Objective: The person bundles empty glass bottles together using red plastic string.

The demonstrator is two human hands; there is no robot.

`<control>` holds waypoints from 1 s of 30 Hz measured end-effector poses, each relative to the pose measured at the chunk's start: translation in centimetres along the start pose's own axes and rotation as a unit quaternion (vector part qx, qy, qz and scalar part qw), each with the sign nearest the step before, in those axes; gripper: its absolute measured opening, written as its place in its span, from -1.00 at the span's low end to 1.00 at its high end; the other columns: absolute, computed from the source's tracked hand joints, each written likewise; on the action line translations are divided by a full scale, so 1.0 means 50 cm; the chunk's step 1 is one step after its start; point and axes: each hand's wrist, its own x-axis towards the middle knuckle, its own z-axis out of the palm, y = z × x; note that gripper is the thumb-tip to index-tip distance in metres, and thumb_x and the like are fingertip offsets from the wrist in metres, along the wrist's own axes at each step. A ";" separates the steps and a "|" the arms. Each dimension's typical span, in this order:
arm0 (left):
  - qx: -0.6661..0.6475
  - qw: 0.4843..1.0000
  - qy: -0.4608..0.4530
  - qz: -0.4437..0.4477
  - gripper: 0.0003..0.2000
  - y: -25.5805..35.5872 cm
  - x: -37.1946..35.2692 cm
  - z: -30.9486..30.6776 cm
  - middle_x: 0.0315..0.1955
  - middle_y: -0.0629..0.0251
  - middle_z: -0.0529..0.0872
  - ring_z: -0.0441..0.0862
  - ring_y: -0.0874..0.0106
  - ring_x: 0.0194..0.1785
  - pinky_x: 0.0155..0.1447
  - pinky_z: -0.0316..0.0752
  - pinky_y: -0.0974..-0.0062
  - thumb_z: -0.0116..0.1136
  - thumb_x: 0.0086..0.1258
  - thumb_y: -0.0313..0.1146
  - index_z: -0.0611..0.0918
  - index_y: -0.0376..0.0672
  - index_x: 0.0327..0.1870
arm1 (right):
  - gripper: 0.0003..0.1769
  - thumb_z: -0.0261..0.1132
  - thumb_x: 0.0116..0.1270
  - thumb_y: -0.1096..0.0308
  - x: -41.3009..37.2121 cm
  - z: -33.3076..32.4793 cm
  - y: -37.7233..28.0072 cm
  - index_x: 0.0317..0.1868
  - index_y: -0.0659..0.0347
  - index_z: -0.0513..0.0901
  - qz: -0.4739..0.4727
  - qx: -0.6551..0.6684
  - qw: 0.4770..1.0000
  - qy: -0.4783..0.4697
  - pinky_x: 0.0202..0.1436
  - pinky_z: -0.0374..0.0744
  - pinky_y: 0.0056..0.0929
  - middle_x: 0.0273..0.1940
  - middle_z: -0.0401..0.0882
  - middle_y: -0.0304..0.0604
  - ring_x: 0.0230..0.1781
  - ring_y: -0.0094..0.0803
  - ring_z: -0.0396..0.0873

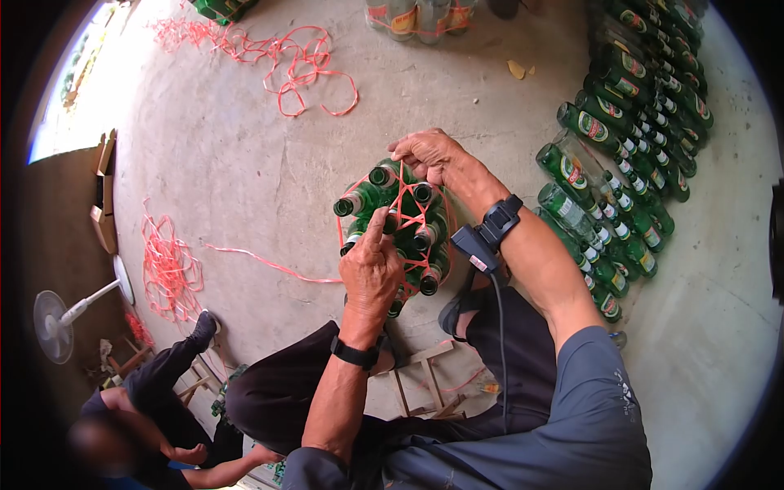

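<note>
Green glass bottles (365,196) stand upright in a tight cluster on the floor, bound with red plastic string (425,219) that zigzags between their necks. My right hand (429,155) is at the far side of the cluster, its fingers closed on a taut strand of that string. Over the near left side is my left hand (371,265), index finger extended to a middle bottle neck. Its other fingers are curled, and whatever they grip is hidden. A loose string tail (278,265) runs left across the floor from the bundle.
Many green bottles (592,126) lie stacked along the right. Tangled red string lies at the left (171,265) and far left (302,65). Another bottle bundle (420,18) stands at the far edge. A white fan (55,327) and a seated person (155,400) are at lower left.
</note>
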 end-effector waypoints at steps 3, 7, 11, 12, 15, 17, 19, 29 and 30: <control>0.004 1.000 0.014 0.018 -0.63 0.003 -0.002 0.000 -0.36 0.15 0.76 0.72 0.21 -0.39 -0.34 0.54 0.34 0.09 0.28 -0.55 0.58 -0.09 0.12 | -0.65 0.28 0.04 0.57 0.011 0.023 -0.015 -0.09 0.45 0.61 0.000 -0.020 1.000 0.013 -0.74 0.11 -0.65 -0.57 0.40 -0.36 -0.68 -0.71 0.24; -0.036 0.998 0.029 0.034 -0.66 -0.006 -0.001 0.006 -0.37 0.18 0.76 0.72 0.24 -0.41 -0.36 0.53 0.36 0.17 0.31 -0.47 0.57 -0.10 0.12 | -0.66 0.26 0.03 0.59 -0.004 0.040 -0.041 -0.11 0.43 0.63 0.002 -0.091 0.996 0.008 -0.75 0.07 -0.66 -0.58 0.39 -0.37 -0.71 -0.71 0.21; -0.012 0.999 0.014 0.029 -0.66 -0.009 0.000 0.006 -0.41 0.23 0.76 0.72 0.26 -0.41 -0.39 0.52 0.38 0.22 0.32 -0.42 0.57 -0.12 0.12 | -0.68 0.24 0.02 0.59 -0.004 0.037 -0.039 -0.14 0.43 0.64 -0.009 -0.117 0.992 0.052 -0.76 0.06 -0.65 -0.59 0.40 -0.36 -0.71 -0.70 0.19; -0.015 0.999 0.025 0.041 -0.67 -0.011 0.000 0.008 -0.42 0.24 0.76 0.72 0.27 -0.42 -0.40 0.51 0.37 0.22 0.31 -0.43 0.57 -0.12 0.12 | -0.68 0.24 0.02 0.59 -0.003 0.033 -0.037 -0.14 0.43 0.64 -0.008 -0.120 0.991 0.053 -0.76 0.06 -0.65 -0.59 0.40 -0.36 -0.71 -0.70 0.19; -0.004 0.999 0.022 0.034 -0.67 -0.009 -0.002 0.007 -0.46 0.23 0.75 0.71 0.25 -0.45 -0.42 0.50 0.36 0.22 0.32 -0.42 0.57 -0.12 0.12 | -0.68 0.24 0.02 0.58 -0.012 0.029 -0.043 -0.14 0.44 0.64 -0.008 -0.094 0.994 0.054 -0.77 0.04 -0.65 -0.59 0.40 -0.35 -0.72 -0.70 0.18; -0.004 0.999 0.023 0.032 -0.66 -0.009 -0.003 0.006 -0.47 0.21 0.74 0.70 0.25 -0.46 -0.43 0.49 0.35 0.22 0.31 -0.41 0.57 -0.11 0.12 | -0.70 0.25 0.02 0.58 -0.036 0.039 -0.063 -0.17 0.45 0.63 -0.023 -0.138 0.989 0.048 -0.77 0.05 -0.66 -0.60 0.39 -0.33 -0.71 -0.71 0.20; -0.006 0.999 0.026 0.032 -0.65 -0.009 -0.003 0.004 -0.48 0.20 0.74 0.70 0.24 -0.48 -0.44 0.49 0.34 0.22 0.30 -0.41 0.57 -0.11 0.12 | -0.72 0.25 0.02 0.57 -0.064 0.056 -0.079 -0.18 0.44 0.64 -0.039 -0.156 0.986 0.052 -0.77 0.06 -0.66 -0.60 0.39 -0.33 -0.71 -0.72 0.20; 0.006 0.998 0.039 0.038 -0.63 -0.027 -0.007 0.021 -0.60 0.15 0.66 0.62 0.12 -0.57 -0.54 0.40 0.20 0.20 0.32 -0.30 0.53 0.02 0.16 | -0.81 0.18 0.06 0.52 -0.093 0.093 -0.065 -0.34 0.37 0.69 -0.278 -0.418 0.855 0.133 -0.40 0.52 -0.46 -0.53 0.62 -0.12 -0.52 -0.42 0.53; 0.016 0.998 0.039 0.040 -0.64 -0.025 -0.005 0.017 -0.60 0.15 0.66 0.62 0.11 -0.57 -0.54 0.41 0.19 0.19 0.32 -0.29 0.54 0.01 0.15 | -0.81 0.18 0.06 0.52 -0.110 0.106 -0.064 -0.34 0.37 0.69 -0.279 -0.423 0.852 0.132 -0.40 0.52 -0.46 -0.53 0.62 -0.12 -0.52 -0.42 0.53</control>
